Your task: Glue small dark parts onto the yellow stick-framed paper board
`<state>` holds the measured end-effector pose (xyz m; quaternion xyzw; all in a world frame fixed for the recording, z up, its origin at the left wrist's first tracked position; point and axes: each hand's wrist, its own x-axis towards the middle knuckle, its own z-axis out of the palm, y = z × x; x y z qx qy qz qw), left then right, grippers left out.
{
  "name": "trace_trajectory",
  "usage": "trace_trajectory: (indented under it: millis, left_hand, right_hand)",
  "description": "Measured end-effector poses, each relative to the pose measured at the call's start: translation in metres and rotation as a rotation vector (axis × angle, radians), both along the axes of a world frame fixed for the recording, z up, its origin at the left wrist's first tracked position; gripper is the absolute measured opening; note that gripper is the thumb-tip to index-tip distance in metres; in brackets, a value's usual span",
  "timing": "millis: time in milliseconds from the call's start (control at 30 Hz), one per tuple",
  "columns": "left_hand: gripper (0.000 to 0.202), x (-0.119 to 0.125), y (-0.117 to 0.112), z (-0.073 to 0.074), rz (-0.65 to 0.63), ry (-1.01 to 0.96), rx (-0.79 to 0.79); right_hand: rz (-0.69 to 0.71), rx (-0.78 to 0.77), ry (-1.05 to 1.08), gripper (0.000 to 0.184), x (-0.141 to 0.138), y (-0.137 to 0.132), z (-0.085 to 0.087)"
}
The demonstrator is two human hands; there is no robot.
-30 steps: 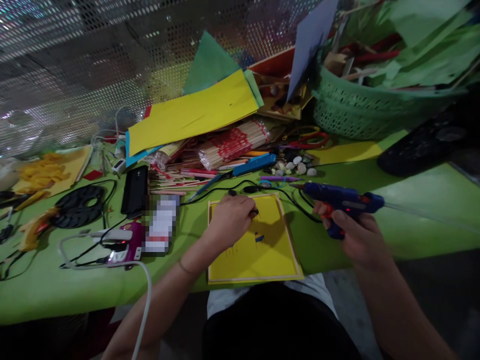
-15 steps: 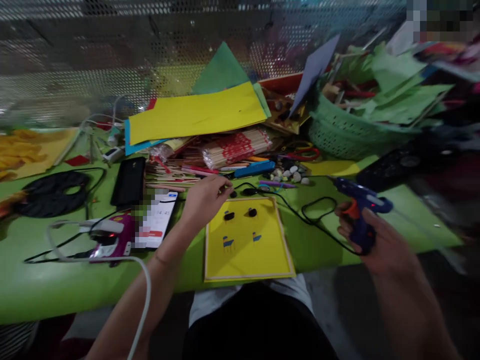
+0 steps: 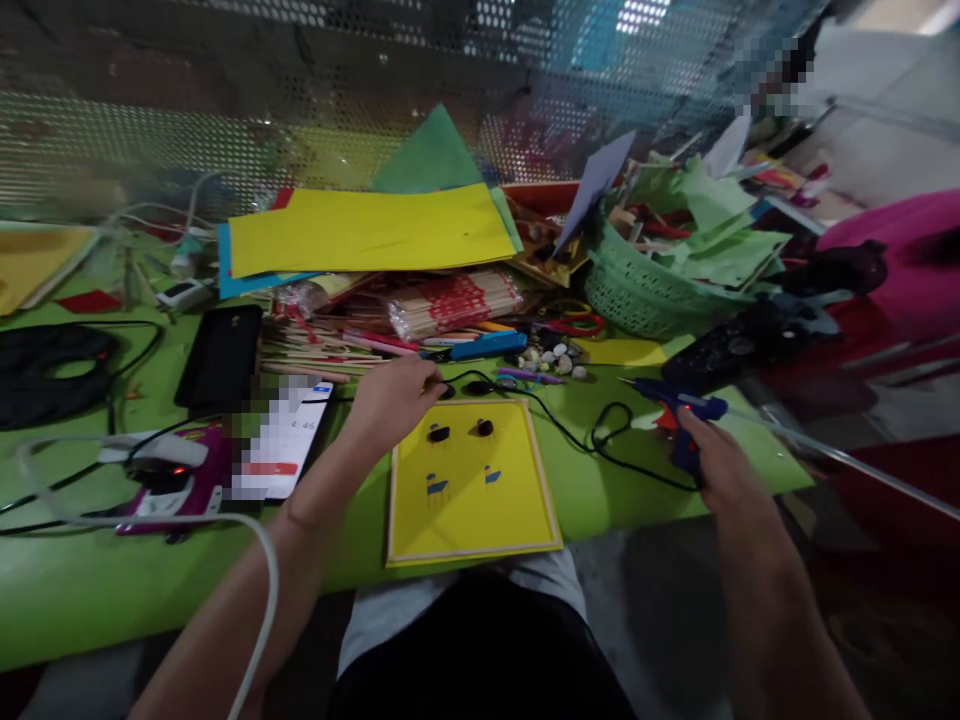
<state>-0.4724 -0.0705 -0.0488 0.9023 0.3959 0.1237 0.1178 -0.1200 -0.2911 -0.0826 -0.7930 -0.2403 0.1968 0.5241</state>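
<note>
My left hand (image 3: 391, 398) reaches over the far left corner of a yellow board (image 3: 465, 525) with a pale wooden rim. Its fingertips close on a small black pebble (image 3: 448, 391) just beyond that rim, partly covered by the fingers. On the board are two black pebbles, a left one (image 3: 439, 434) and a right one (image 3: 485, 428), each over a small blue shape. Nearer me are two bare blue bird-like shapes with thin drawn legs. My right hand (image 3: 712, 455) grips a blue glue gun (image 3: 686, 405), its nozzle pointing left, a clear glue stick out of its back.
Another black pebble (image 3: 477, 388) and a black cord (image 3: 559, 415) lie beyond the board. Behind are light pebbles (image 3: 555, 358), a blue cutter (image 3: 489, 346), bundled sticks (image 3: 457, 303), yellow sheets (image 3: 367, 232) and a green basket (image 3: 637, 290). Phones and a power strip (image 3: 187, 480) sit left.
The view has swung right. My left fingertips have come down and closer to the black pebble. My right hand has turned and drawn nearer the board with the glue gun.
</note>
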Motion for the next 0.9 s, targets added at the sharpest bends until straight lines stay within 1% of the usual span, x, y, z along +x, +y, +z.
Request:
trace_trajectory:
  millis: [100,200,267,367,467,567,667,700,733,800,867,900]
  left_hand:
    - [0.02,-0.001,0.003,-0.004,0.008,0.013,-0.005]
    - [0.02,-0.002,0.005,-0.006,0.019,0.057,-0.016]
    - [0.019,-0.003,0.006,-0.007,0.013,0.066,-0.013]
    - [0.021,-0.002,0.006,-0.009,-0.006,0.026,-0.01]
    - [0.021,0.001,0.004,-0.013,-0.031,-0.018,-0.016]
    - [0.021,0.005,0.004,-0.019,-0.067,-0.01,0.009]
    - [0.02,0.008,0.003,-0.022,-0.092,0.011,0.05]
    - [0.019,0.009,0.003,-0.022,-0.09,0.015,0.06]
    - [0.018,0.01,0.002,-0.022,-0.079,0.016,0.072]
    - [0.016,0.01,0.001,-0.021,-0.046,0.02,0.088]
    - [0.015,0.01,0.001,-0.019,-0.009,0.031,0.093]
    - [0.015,0.009,0.001,-0.018,0.009,0.041,0.094]
  right_hand:
    - [-0.062,-0.117,-0.011,0.037,0.004,0.001,-0.001]
    - [-0.083,-0.266,-0.176,0.034,0.01,-0.001,0.0]
    - [-0.036,-0.374,-0.318,0.037,0.014,-0.003,0.001]
    - [0.071,-0.538,-0.506,0.044,0.015,-0.007,0.007]
    - [0.081,-0.619,-0.665,0.048,0.008,-0.011,0.018]
    - [0.079,-0.561,-0.808,0.043,-0.002,-0.007,0.033]
    - [0.151,-0.42,-0.856,0.036,-0.012,0.01,0.049]
    - [0.202,-0.361,-0.858,0.033,-0.016,0.019,0.053]
    - [0.283,-0.314,-0.853,0.031,-0.019,0.03,0.057]
    - [0.458,-0.267,-0.846,0.025,-0.025,0.057,0.06]
    - [0.602,-0.272,-0.865,0.023,-0.029,0.085,0.06]
    - [0.652,-0.29,-0.878,0.024,-0.03,0.1,0.058]
